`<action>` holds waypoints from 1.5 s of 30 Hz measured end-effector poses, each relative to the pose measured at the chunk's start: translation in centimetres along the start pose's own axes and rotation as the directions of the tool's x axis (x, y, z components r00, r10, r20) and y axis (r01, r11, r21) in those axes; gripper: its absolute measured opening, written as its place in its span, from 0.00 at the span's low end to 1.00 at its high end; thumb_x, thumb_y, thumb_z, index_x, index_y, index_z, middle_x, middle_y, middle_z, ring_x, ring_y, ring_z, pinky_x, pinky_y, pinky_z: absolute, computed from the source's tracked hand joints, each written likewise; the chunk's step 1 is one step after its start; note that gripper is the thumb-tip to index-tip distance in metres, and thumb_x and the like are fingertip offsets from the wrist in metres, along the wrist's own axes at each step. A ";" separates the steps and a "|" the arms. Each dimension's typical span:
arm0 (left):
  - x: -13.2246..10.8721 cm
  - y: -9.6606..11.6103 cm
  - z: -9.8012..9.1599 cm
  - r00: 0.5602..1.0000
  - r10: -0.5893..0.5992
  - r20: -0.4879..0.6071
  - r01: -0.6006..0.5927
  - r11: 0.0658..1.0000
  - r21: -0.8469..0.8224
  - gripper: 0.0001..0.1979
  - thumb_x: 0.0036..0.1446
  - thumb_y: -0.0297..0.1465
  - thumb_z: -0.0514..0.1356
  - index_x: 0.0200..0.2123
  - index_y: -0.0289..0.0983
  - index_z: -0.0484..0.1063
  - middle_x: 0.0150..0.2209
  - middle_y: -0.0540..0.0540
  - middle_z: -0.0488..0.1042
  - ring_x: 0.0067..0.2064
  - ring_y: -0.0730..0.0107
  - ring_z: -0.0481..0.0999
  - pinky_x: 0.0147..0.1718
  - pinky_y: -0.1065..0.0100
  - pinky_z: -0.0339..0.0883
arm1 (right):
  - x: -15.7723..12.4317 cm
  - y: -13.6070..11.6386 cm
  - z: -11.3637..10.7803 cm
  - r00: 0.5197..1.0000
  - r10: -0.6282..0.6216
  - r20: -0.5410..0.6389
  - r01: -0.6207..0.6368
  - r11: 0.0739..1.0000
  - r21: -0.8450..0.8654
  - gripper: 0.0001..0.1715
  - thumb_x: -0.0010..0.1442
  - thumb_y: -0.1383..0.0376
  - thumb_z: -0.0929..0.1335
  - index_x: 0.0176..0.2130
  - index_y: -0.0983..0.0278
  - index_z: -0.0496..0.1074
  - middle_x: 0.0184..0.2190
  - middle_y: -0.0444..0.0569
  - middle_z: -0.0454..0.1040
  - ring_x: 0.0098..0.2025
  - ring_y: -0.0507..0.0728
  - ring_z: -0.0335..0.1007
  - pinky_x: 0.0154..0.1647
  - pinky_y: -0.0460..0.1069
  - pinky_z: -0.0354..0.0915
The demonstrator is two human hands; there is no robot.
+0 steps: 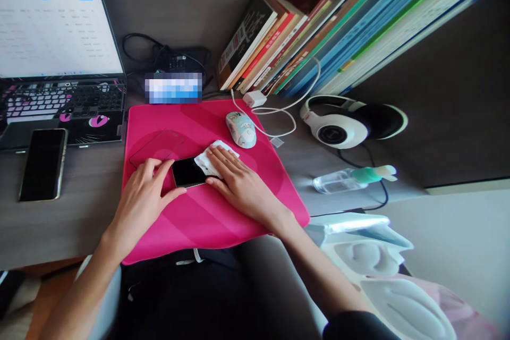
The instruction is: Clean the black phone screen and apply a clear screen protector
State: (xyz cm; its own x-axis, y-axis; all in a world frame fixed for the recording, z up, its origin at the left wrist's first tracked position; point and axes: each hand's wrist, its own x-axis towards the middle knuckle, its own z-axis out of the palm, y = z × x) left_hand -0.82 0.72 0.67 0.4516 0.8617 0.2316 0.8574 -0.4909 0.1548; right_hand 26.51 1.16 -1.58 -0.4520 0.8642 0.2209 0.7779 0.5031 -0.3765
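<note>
A black phone [186, 172] lies flat, screen up, on a pink desk mat [167, 223]. My left hand [143, 196] steadies its left end, thumb at the near edge and fingers at the far corner. Under the fingers of my right hand [245, 186] a crumpled white wipe [204, 162] is pressed onto the right part of the screen, which it covers. The right thumb rests by the phone's near edge. Just beyond my left hand is a thin see-through rectangle [159, 144], perhaps a clear phone case. A patterned mouse [241, 129] sits farther back.
To the left are a laptop [59, 101] and a second phone [43, 164]. Leaning books [274, 37], a white charger [255, 98] with its cable, and headphones [338, 125] stand behind and right. A spray bottle [342, 179] lies at right. White packaging [370, 255] sits below the desk edge.
</note>
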 end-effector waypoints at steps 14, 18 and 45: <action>-0.3 -0.1 0.1 0.999 0.033 0.013 -0.033 0.999 0.031 0.40 0.67 0.47 0.67 0.73 0.37 0.59 0.57 0.35 0.72 0.55 0.47 0.77 0.55 0.50 0.75 | -3.7 -0.6 -0.2 0.993 -0.093 -0.072 0.088 0.994 -0.065 0.37 0.78 0.66 0.63 0.79 0.66 0.50 0.76 0.62 0.59 0.78 0.64 0.52 0.78 0.65 0.59; -0.1 0.3 -0.1 1.000 0.007 0.021 -0.008 0.997 0.072 0.37 0.67 0.50 0.64 0.71 0.35 0.64 0.54 0.35 0.73 0.54 0.46 0.78 0.54 0.49 0.76 | -2.9 -0.2 -0.4 0.982 -0.141 -0.122 0.134 0.989 -0.062 0.35 0.77 0.71 0.63 0.77 0.64 0.55 0.73 0.58 0.65 0.76 0.63 0.59 0.77 0.62 0.62; -0.6 -3.1 -1.7 0.977 -0.204 -0.057 0.212 0.926 0.312 0.40 0.74 0.52 0.49 0.71 0.23 0.61 0.60 0.24 0.70 0.56 0.35 0.73 0.55 0.44 0.72 | -4.5 2.4 -2.7 0.931 0.002 -0.365 -0.088 0.972 -0.219 0.36 0.69 0.74 0.62 0.73 0.66 0.62 0.69 0.62 0.72 0.72 0.70 0.68 0.72 0.72 0.64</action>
State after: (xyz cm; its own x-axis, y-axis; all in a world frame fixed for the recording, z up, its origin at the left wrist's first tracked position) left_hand -4.18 1.51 1.68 0.2524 0.9348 0.2499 0.9667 -0.2323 -0.1072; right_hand 31.59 -1.56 -1.01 -0.2600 0.8047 0.5337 0.8912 0.4127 -0.1880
